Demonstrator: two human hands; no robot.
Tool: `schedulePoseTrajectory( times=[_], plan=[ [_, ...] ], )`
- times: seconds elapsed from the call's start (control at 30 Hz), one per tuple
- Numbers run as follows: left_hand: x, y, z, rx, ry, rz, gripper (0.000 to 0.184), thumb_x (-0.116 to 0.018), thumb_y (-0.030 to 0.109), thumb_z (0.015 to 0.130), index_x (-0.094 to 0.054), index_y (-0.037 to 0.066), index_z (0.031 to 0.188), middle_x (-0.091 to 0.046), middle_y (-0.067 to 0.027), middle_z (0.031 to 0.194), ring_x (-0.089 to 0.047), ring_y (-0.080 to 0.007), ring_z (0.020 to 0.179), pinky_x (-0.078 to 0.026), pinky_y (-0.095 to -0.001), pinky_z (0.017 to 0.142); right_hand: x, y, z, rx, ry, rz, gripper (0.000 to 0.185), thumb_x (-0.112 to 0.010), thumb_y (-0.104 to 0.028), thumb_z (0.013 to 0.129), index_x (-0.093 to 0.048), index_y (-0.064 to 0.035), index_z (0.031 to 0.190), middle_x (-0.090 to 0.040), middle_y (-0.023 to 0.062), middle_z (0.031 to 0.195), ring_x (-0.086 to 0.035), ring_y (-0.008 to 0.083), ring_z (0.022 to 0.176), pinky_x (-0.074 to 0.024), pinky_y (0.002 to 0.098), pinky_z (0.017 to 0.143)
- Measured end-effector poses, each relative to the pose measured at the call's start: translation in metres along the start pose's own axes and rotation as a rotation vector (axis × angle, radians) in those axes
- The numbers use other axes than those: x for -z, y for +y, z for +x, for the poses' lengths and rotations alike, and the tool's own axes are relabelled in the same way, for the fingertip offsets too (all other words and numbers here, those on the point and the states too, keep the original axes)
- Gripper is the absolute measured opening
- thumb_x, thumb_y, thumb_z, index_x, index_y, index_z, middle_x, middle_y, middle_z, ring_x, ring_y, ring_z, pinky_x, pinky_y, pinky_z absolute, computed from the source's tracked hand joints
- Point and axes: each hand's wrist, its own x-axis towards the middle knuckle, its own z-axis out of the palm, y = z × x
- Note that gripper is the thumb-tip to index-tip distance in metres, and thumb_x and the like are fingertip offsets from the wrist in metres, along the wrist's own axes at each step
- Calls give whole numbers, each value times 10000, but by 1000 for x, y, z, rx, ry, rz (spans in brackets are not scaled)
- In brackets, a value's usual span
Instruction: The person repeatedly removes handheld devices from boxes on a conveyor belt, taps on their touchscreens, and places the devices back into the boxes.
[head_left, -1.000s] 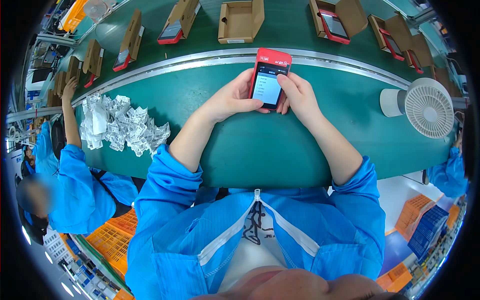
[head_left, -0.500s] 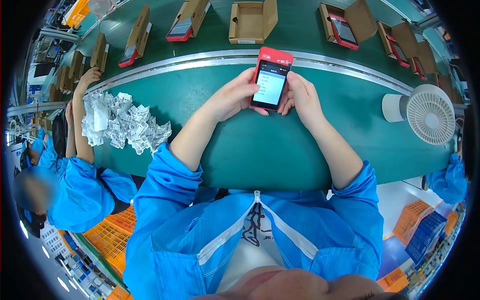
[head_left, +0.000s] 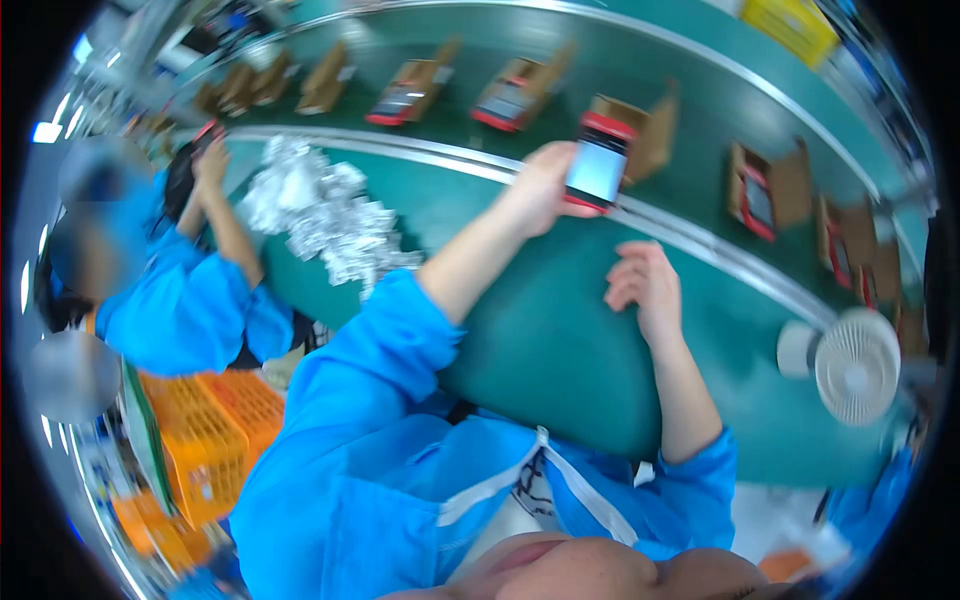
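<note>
My left hand (head_left: 543,188) is closed around the lower left side of a red handheld terminal (head_left: 597,172), which looks like a thick phone with a lit screen. It is held over the metal rail, in front of an open cardboard box (head_left: 655,138); whether it touches the box I cannot tell. Above the green table (head_left: 550,340), my right hand (head_left: 648,285) is apart from the terminal, its fingers loosely bent and holding nothing. To the left lies a heap of crumpled, printed white slips (head_left: 325,215).
Beyond the metal rail (head_left: 440,150), a green belt carries several open boxes with red terminals (head_left: 757,195). A white fan (head_left: 857,365) stands at the right. A co-worker's hand (head_left: 210,160) is at the far left, near orange crates (head_left: 200,440).
My right hand has let go of the terminal and drawn back toward me. My left hand has carried the terminal toward the open box. The view has turned and is blurred.
</note>
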Motion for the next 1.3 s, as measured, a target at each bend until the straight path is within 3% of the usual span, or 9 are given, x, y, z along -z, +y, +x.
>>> schedulePoseTrajectory(
  times=[0.17,0.33,0.53,0.6,0.7,0.87,1.07,1.2,1.3],
  plan=[
    [-8,7,29,112,177,127,424,-422,254,970,-389,58,1345,-506,-110,1228,-637,-214,924,-592,-308,588,-6,-1,-1,14,43,-21,543,-289,-457,1002,-500,40,1055,-582,115,727,-583,167,514,-457,228,422],
    [-4,-1,41,156,134,247,432,-347,337,998,-413,46,1310,-613,-92,1052,-653,-180,831,-580,-265,602,-11,-8,-4,7,23,-46,503,-286,-405,1012,-496,50,1057,-568,126,746,-584,163,539,-466,231,457],
    [-2,2,0,91,192,285,484,-462,391,958,-421,40,1289,-577,-119,1067,-628,-192,856,-560,-288,655,-9,-5,-2,1,14,-66,490,-283,-393,1015,-500,45,1057,-564,117,769,-584,157,552,-470,225,475],
    [14,9,-24,-206,484,665,463,-640,303,845,-486,24,1183,-504,-98,1028,-568,-171,849,-530,-307,649,-9,-5,-2,14,1,-80,489,-285,-393,1014,-502,43,1058,-564,114,769,-586,153,553,-470,224,474],
    [54,13,-18,-418,845,1203,777,-758,351,716,-383,-61,1257,-415,-218,1207,-481,-370,1089,-443,-405,922,-10,-4,-1,17,3,-86,488,-289,-393,1013,-507,42,1059,-566,110,765,-591,147,554,-470,223,469],
    [61,24,27,-110,758,1543,831,-704,498,707,-431,-80,1238,-482,-282,1200,-487,-415,1114,-433,-436,941,-11,-2,2,11,13,-85,485,-311,-408,1006,-519,27,1052,-568,107,750,-599,151,550,-467,225,459],
    [61,29,38,-64,731,1784,670,-670,530,720,-588,-43,1058,-588,-209,1087,-528,-384,1074,-465,-452,896,-7,4,4,-13,-2,-62,476,-356,-428,994,-522,16,1041,-564,103,756,-595,157,558,-471,246,473],
    [71,22,46,-257,792,1434,651,-667,518,730,-610,-84,971,-632,-239,948,-626,-351,923,-479,-410,830,-5,1,2,7,-30,-72,473,-361,-425,994,-523,16,1044,-565,95,758,-593,150,560,-472,265,480],
    [83,18,41,-136,662,463,479,-708,483,744,-608,25,843,-534,-20,700,-493,-147,615,-418,-305,569,-4,8,7,-12,-42,-71,493,-325,-439,996,-516,13,1052,-570,96,758,-592,160,545,-478,245,469]
  ],
)
